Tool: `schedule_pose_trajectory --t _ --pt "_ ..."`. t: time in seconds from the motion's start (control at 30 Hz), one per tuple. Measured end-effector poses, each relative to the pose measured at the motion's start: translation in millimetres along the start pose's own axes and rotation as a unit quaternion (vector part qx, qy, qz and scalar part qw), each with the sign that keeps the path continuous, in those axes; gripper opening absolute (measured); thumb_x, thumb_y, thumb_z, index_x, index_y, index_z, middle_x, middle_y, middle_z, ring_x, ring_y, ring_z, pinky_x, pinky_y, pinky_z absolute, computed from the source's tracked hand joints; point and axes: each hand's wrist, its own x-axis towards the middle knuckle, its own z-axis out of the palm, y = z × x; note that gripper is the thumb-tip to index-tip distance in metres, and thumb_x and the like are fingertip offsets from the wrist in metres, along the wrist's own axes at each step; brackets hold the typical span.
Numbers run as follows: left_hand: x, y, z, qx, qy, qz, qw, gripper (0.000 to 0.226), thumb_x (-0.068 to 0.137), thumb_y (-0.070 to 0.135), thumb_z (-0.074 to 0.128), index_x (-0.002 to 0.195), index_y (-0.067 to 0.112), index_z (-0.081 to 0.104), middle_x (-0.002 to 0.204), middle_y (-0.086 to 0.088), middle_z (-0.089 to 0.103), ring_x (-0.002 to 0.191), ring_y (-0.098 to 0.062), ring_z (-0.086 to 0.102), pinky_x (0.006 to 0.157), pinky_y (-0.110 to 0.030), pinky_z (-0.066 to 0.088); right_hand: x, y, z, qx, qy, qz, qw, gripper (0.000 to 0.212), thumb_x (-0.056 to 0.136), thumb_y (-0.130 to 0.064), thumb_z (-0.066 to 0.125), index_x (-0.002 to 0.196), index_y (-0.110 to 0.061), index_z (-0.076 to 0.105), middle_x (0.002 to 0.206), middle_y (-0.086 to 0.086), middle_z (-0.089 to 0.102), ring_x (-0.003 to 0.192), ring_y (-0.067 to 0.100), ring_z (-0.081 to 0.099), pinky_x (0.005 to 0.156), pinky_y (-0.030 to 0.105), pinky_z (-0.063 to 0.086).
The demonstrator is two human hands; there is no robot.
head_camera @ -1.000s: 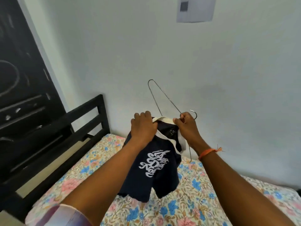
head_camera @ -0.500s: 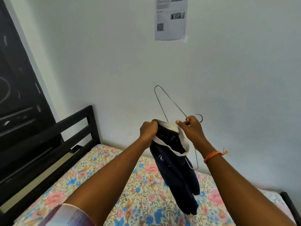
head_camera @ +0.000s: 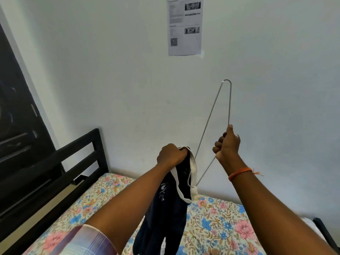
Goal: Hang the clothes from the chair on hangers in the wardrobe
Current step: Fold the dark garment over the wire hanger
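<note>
Right hand [head_camera: 226, 144] fisted round the wire hanger [head_camera: 211, 124] at its neck, one shoulder tip pointing up at centre right of frame. Left hand [head_camera: 172, 153] grips the white collar of the dark T-shirt [head_camera: 165, 205], which hangs at lower centre over the floral bed [head_camera: 220, 218]. Hanger's lower corner sits at the neck opening, apparently just inside; hard to confirm. Step: threading hanger into shirt. Next: feed that corner down into one shoulder, then swing the raised tip into the other.

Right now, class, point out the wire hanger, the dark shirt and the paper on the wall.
wire hanger [head_camera: 211, 111], head view, long straight side.
dark shirt [head_camera: 165, 223], head view, hanging body.
paper [head_camera: 191, 46], head view, blank lower part.
</note>
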Motion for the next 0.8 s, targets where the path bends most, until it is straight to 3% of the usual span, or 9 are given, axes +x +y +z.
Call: schedule_pose_trajectory --t 0.17,0.3,0.4,0.47,0.6,0.7,0.8 --pt "-1 -5 -25 -0.052 -0.154 -0.005 0.987 0.048 0.083 0.052 0.054 0.100 0.007 0.060 0.092 -0.006 0.060 0.080 -0.023 0.060 0.064 -0.028 0.043 -16 13 18 0.047 0.056 -0.053 0.996 0.046 0.100 -0.049 0.047 0.067 -0.021 0.031 0.052 -0.003 0.024 0.039 0.012 0.021 0.043 0.019 0.018" --pt "-5 -4 -53 -0.115 -0.187 0.007 0.976 0.031 0.082 0.042 0.057 0.090 0.012 0.065 0.085 -0.008 0.064 0.074 -0.025 0.062 0.068 -0.030 0.046 -34 41 31 0.013 0.079 -0.083 0.993 0.048 0.100 -0.051 0.044 0.066 -0.019 0.033 0.051 -0.001 0.029 0.040 0.015 0.026 0.042 0.022 0.024" --pt "-5 -1 -78 -0.168 -0.152 0.010 0.974 0.022 0.088 0.033 0.052 0.087 0.014 0.063 0.085 -0.009 0.063 0.074 -0.025 0.060 0.067 -0.030 0.046 -44 70 38 -0.070 0.050 -0.105 0.991 0.054 0.099 -0.055 0.041 0.061 -0.018 0.035 0.046 -0.002 0.036 0.041 0.019 0.036 0.047 0.031 0.034" --pt "-2 2 -95 -0.227 -0.104 -0.008 0.968 0.020 0.091 0.027 0.048 0.085 0.013 0.059 0.082 -0.009 0.059 0.072 -0.025 0.056 0.064 -0.029 0.043 -48 88 38 -0.185 0.007 -0.146 0.972 0.056 0.097 -0.059 0.040 0.059 -0.017 0.041 0.055 0.002 0.047 0.056 0.023 0.046 0.059 0.040 0.041" --pt "0 -2 -135 -0.299 -0.044 -0.055 0.952 0.014 0.090 0.018 0.041 0.077 0.015 0.045 0.069 -0.004 0.047 0.062 -0.021 0.047 0.058 -0.027 0.038 -58 102 40 -0.317 -0.100 -0.184 0.925 0.064 0.099 -0.056 0.042 0.068 -0.001 0.050 0.065 0.008 0.052 0.066 0.022 0.049 0.064 0.035 0.039" --pt "5 -13 -158 -0.321 -0.018 -0.075 0.944 0.008 0.084 0.016 0.041 0.078 0.014 0.047 0.068 -0.004 0.050 0.060 -0.020 0.050 0.057 -0.025 0.041 -54 101 37 -0.380 -0.113 -0.201 0.896 0.057 0.096 -0.058 0.044 0.062 -0.013 0.052 0.072 0.004 0.057 0.088 0.028 0.054 0.084 0.046 0.043" --pt "16 -21 -170 -0.307 0.052 -0.076 0.947 0.005 0.081 0.017 0.047 0.079 0.013 0.045 0.071 -0.004 0.043 0.061 -0.019 0.042 0.054 -0.024 0.034 -51 103 31 -0.419 -0.141 -0.240 0.864 0.050 0.099 -0.052 0.044 0.062 -0.021 0.056 0.073 -0.001 0.059 0.086 0.025 0.056 0.087 0.053 0.042"
